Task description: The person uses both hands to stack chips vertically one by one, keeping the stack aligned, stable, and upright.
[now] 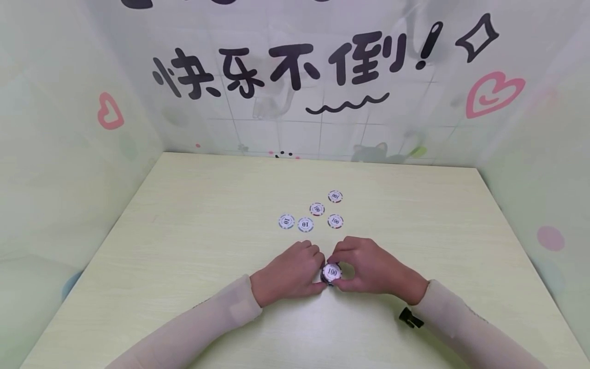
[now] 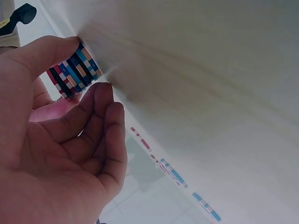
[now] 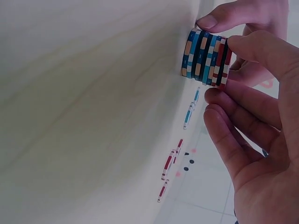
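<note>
A short stack of poker chips (image 1: 332, 272) stands on the table between the two hands, a white chip marked 100 on top. The left hand (image 1: 292, 271) holds the stack's left side, its thumb (image 2: 56, 49) against the lower chips. From the other side, the right hand (image 1: 369, 266) pinches the top of the stack between thumb (image 3: 250, 49) and fingers. Blue and dark-blue edges show in the lower part of the stack (image 3: 196, 56), red and white edges at the top.
Beyond the hands, two loose 10 chips (image 1: 305, 224) and three loose 100 chips (image 1: 317, 209) lie flat. A black clip (image 1: 411, 318) is beside the right sleeve. A printed curtain (image 1: 295, 123) borders the wooden table (image 1: 207, 195) at the back and sides.
</note>
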Action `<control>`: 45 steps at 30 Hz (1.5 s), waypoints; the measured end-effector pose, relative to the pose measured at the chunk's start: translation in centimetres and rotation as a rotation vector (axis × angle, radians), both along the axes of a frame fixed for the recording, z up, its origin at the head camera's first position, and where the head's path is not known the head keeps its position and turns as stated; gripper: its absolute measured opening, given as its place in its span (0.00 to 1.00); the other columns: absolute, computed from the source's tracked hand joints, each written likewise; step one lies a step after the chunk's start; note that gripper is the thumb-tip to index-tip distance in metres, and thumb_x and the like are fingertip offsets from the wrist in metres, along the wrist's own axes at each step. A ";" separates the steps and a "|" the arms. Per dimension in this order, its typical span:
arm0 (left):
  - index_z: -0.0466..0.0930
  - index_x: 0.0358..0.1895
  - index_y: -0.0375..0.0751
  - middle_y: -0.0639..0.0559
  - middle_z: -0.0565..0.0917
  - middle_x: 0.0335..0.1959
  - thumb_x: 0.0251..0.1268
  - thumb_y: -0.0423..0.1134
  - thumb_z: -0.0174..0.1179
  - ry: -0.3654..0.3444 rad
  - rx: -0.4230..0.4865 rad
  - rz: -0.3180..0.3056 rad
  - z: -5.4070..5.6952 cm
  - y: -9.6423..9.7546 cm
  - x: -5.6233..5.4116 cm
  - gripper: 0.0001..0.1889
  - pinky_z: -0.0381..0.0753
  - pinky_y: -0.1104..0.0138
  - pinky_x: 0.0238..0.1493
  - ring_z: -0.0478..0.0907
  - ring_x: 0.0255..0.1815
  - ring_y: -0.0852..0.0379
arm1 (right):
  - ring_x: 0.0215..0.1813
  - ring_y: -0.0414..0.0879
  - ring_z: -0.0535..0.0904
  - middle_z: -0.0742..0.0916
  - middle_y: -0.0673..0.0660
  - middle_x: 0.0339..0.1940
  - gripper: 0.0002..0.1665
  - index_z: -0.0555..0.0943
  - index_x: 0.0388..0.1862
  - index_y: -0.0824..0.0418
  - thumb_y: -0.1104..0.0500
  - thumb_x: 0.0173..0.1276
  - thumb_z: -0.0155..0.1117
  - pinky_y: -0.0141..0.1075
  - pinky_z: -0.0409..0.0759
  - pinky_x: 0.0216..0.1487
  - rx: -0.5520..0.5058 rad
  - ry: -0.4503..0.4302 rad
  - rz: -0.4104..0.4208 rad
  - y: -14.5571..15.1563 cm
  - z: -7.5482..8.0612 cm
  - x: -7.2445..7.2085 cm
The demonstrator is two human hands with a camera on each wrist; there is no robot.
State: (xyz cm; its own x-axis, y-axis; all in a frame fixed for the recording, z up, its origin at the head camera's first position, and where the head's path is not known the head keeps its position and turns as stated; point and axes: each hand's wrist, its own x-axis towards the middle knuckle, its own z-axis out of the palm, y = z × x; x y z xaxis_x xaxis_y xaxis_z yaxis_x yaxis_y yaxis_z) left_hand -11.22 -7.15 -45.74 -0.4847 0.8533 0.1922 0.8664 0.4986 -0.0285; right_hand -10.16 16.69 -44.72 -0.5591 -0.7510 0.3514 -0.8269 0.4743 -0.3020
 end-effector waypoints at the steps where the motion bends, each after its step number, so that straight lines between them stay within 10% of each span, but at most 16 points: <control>1: 0.88 0.38 0.42 0.55 0.83 0.30 0.66 0.55 0.76 0.000 -0.001 0.001 0.0 0.0 0.0 0.18 0.74 0.67 0.38 0.73 0.32 0.57 | 0.40 0.41 0.82 0.88 0.45 0.39 0.15 0.93 0.43 0.59 0.58 0.57 0.86 0.30 0.82 0.43 0.001 -0.002 0.001 0.0 0.0 0.0; 21: 0.86 0.35 0.43 0.55 0.83 0.28 0.68 0.56 0.75 0.029 -0.026 0.002 -0.2 0.1 0.1 0.19 0.75 0.66 0.38 0.74 0.31 0.56 | 0.43 0.44 0.85 0.91 0.51 0.41 0.16 0.93 0.47 0.63 0.52 0.71 0.76 0.38 0.84 0.46 -0.021 -0.036 -0.051 0.5 -0.2 -0.8; 45: 0.88 0.40 0.41 0.53 0.87 0.35 0.71 0.58 0.73 0.009 -0.065 0.022 0.0 0.1 0.2 0.21 0.78 0.65 0.43 0.77 0.36 0.55 | 0.41 0.49 0.86 0.90 0.54 0.39 0.21 0.91 0.51 0.67 0.52 0.67 0.79 0.46 0.85 0.47 0.032 -0.138 -0.291 2.9 0.5 -7.2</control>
